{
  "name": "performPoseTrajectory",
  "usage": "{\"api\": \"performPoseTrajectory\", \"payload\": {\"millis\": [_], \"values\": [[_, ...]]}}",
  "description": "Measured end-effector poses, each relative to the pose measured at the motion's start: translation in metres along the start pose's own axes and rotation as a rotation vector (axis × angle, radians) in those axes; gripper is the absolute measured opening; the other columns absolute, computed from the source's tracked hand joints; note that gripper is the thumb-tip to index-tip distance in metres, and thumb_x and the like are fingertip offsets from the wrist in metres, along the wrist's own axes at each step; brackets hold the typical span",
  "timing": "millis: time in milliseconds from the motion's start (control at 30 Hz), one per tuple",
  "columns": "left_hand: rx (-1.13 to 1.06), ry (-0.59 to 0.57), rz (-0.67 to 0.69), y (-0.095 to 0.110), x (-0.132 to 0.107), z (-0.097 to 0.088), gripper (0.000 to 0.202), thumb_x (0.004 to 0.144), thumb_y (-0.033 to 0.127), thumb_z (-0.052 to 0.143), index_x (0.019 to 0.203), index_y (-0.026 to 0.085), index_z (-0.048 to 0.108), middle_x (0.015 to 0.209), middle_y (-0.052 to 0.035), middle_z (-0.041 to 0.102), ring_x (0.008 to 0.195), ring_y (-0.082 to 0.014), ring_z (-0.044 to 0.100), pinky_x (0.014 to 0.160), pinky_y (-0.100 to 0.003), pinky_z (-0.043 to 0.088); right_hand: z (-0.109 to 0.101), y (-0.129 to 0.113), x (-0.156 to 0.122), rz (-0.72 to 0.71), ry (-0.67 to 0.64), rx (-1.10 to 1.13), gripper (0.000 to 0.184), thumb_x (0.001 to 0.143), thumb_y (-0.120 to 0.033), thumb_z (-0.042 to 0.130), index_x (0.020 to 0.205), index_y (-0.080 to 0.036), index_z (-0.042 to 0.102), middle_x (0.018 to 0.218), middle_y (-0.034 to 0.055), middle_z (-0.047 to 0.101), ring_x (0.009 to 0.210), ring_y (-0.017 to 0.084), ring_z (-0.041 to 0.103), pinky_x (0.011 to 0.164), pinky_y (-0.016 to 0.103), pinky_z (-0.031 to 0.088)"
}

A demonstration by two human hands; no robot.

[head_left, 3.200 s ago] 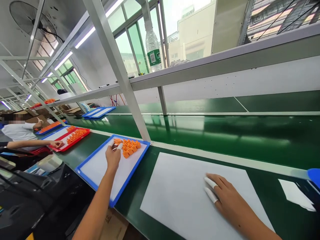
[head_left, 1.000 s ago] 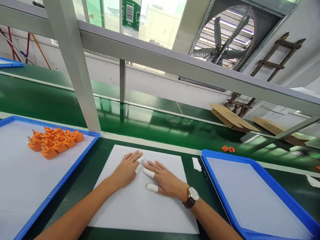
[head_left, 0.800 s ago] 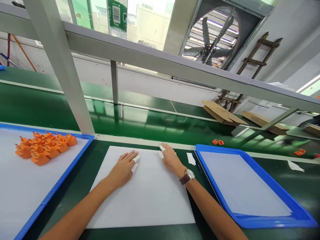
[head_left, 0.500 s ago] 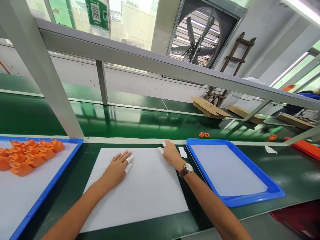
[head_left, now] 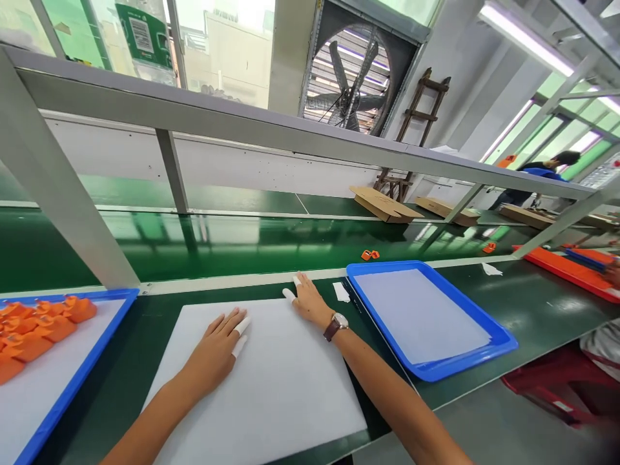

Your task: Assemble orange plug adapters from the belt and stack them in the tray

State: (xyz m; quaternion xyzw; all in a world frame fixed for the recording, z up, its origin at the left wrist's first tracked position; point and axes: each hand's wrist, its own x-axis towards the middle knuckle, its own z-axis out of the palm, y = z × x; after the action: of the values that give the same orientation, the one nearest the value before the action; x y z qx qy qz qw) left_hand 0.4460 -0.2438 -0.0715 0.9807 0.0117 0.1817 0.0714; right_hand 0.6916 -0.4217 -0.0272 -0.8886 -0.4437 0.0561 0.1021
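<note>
A large white sheet [head_left: 285, 387] lies on the green table in front of me. My left hand [head_left: 217, 349] rests flat on its left part, fingers stretched out, with white finger cots on the thumb and index finger. My right hand [head_left: 310, 300] lies at the sheet's far right corner, also wearing white cots, with a watch [head_left: 336, 325] on the wrist. Its fingers are stretched and hold nothing that I can see. Right of it stands a blue tray [head_left: 421, 374] lined with white paper. Between them lies a small white label-like piece [head_left: 341, 292].
Orange plastic parts [head_left: 43, 326] fill a blue-rimmed tray [head_left: 92, 361] at left. Two small orange pieces [head_left: 370, 255] lie on the green surface beyond. A metal frame [head_left: 217, 126] crosses ahead. A red tray [head_left: 562, 271] and another person's hand [head_left: 614, 272] are far right; a red stool [head_left: 547, 387] stands below.
The view has turned to the right, so more of the room's right side shows. Both hands stay on the sheet in nearly the same places.
</note>
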Motion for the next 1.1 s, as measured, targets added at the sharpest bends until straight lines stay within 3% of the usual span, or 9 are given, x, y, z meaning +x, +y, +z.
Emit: {"api": "performPoseTrajectory", "payload": {"millis": [200, 300, 400, 600, 733, 833, 933, 1000, 1100], "values": [[-0.003, -0.002, 0.028, -0.004, -0.002, 0.0, 0.023, 0.08, 0.004, 0.045, 0.084, 0.021, 0.059, 0.161, -0.0052, 0.04, 0.152, -0.0241, 0.029, 0.121, -0.049, 0.036, -0.002, -0.012, 0.002, -0.166, -0.056, 0.014, 0.062, 0.096, -0.036, 0.05, 0.153, -0.016, 0.039, 0.165, 0.0105, 0.029, 0.154, 0.027, 0.02, 0.125, 0.042, 0.017], [-0.032, 0.004, 0.025, -0.004, -0.003, -0.001, 0.02, 0.084, 0.007, 0.045, 0.082, 0.022, 0.058, 0.161, -0.0031, 0.039, 0.152, -0.0244, 0.03, 0.121, -0.049, 0.036, 0.0, -0.007, -0.007, -0.05, -0.008, -0.01, 0.064, 0.098, -0.042, 0.046, 0.15, -0.005, 0.041, 0.165, 0.0209, 0.023, 0.154, 0.039, 0.014, 0.123, 0.056, 0.012], [-0.02, 0.0, 0.033, -0.004, -0.002, -0.002, 0.021, 0.081, 0.007, 0.044, 0.081, 0.022, 0.058, 0.161, -0.0034, 0.039, 0.151, -0.0245, 0.03, 0.12, -0.05, 0.038, 0.005, 0.001, -0.022, 0.085, 0.006, -0.031, 0.068, 0.095, -0.049, 0.05, 0.142, 0.001, 0.05, 0.162, 0.0291, 0.022, 0.15, 0.05, 0.018, 0.117, 0.065, 0.022], [0.045, 0.01, 0.051, -0.007, -0.002, 0.004, 0.021, 0.078, 0.007, 0.043, 0.078, 0.022, 0.057, 0.16, -0.0054, 0.04, 0.151, -0.0254, 0.032, 0.117, -0.05, 0.042, 0.015, 0.006, -0.036, 0.289, 0.025, -0.035, 0.095, 0.09, -0.077, 0.038, 0.144, 0.002, 0.047, 0.153, 0.0399, 0.031, 0.14, 0.056, 0.034, 0.101, 0.073, 0.035], [0.032, 0.003, 0.044, -0.009, -0.003, 0.008, 0.02, 0.077, 0.005, 0.044, 0.077, 0.023, 0.055, 0.162, -0.003, 0.036, 0.152, -0.0258, 0.03, 0.118, -0.05, 0.04, 0.013, 0.009, -0.015, 0.342, 0.015, -0.009, 0.101, 0.09, -0.077, 0.04, 0.145, 0.008, 0.042, 0.148, 0.046, 0.033, 0.137, 0.06, 0.034, 0.096, 0.078, 0.035], [0.012, 0.025, 0.05, -0.01, -0.003, 0.007, 0.021, 0.077, 0.006, 0.046, 0.081, 0.023, 0.057, 0.162, -0.002, 0.037, 0.151, -0.0259, 0.031, 0.117, -0.05, 0.041, -0.001, 0.011, 0.009, 0.216, 0.015, 0.022, 0.086, 0.096, -0.065, 0.044, 0.147, 0.004, 0.042, 0.156, 0.0391, 0.027, 0.146, 0.054, 0.024, 0.108, 0.074, 0.026], [0.03, 0.023, 0.058, -0.011, -0.002, 0.006, 0.02, 0.081, 0.008, 0.046, 0.083, 0.024, 0.058, 0.162, -0.0019, 0.038, 0.15, -0.026, 0.033, 0.116, -0.05, 0.043, -0.016, 0.003, 0.015, -0.038, 0.005, 0.059, 0.068, 0.1, -0.045, 0.049, 0.151, -0.002, 0.037, 0.164, 0.0265, 0.02, 0.153, 0.038, 0.017, 0.122, 0.055, 0.02], [0.053, 0.005, 0.064, -0.012, -0.002, 0.005, 0.019, 0.083, 0.008, 0.046, 0.082, 0.023, 0.058, 0.162, -0.0013, 0.037, 0.15, -0.0252, 0.033, 0.116, -0.049, 0.043, -0.018, -0.01, 0.001, -0.181, -0.008, 0.081, 0.063, 0.099, -0.036, 0.053, 0.153, -0.008, 0.037, 0.165, 0.0187, 0.022, 0.154, 0.029, 0.019, 0.124, 0.044, 0.022], [0.064, -0.016, 0.07, -0.012, -0.002, 0.002, 0.021, 0.08, 0.006, 0.046, 0.083, 0.023, 0.058, 0.163, -0.0007, 0.035, 0.152, -0.0253, 0.03, 0.117, -0.048, 0.043, -0.007, -0.036, -0.041, -0.499, -0.012, 0.103, 0.054, 0.1, -0.043, 0.053, 0.146, -0.015, 0.049, 0.164, 0.0115, 0.031, 0.153, 0.026, 0.023, 0.126, 0.042, 0.02]]}}
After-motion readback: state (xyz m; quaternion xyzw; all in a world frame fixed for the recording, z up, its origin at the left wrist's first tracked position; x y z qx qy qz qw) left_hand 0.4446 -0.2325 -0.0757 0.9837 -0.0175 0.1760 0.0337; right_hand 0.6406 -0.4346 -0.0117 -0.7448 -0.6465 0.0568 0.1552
